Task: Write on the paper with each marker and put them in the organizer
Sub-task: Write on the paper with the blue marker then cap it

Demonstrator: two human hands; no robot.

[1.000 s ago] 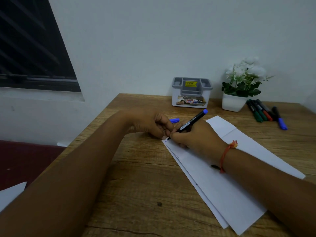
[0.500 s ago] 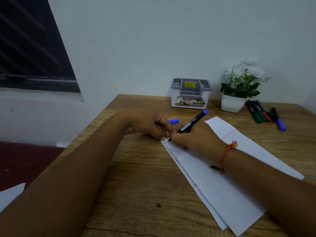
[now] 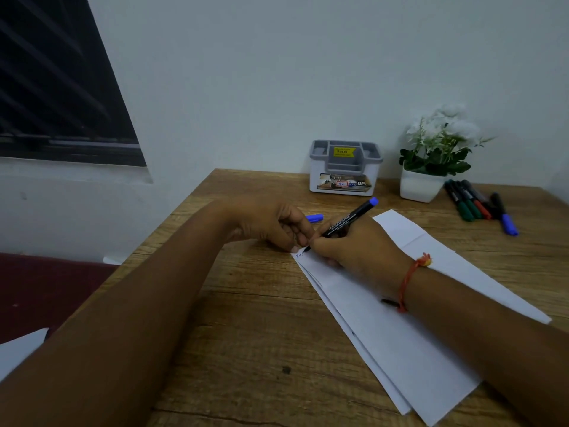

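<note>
My right hand grips a black marker with a blue end, its tip touching the near-left corner of the white paper, where small blue marks show. My left hand is closed on the marker's blue cap and its fingertips rest at that paper corner. A grey-and-white organizer stands at the back of the table. Several capped markers in green, red, black and blue lie at the back right.
A white pot with white flowers stands between the organizer and the loose markers. The wooden table ends at a left edge beside a white wall and a dark window. Another white sheet shows at lower left.
The marker tip has shifted slightly along the paper's corner and blue marks have appeared there. Both hands stay in nearly the same place.
</note>
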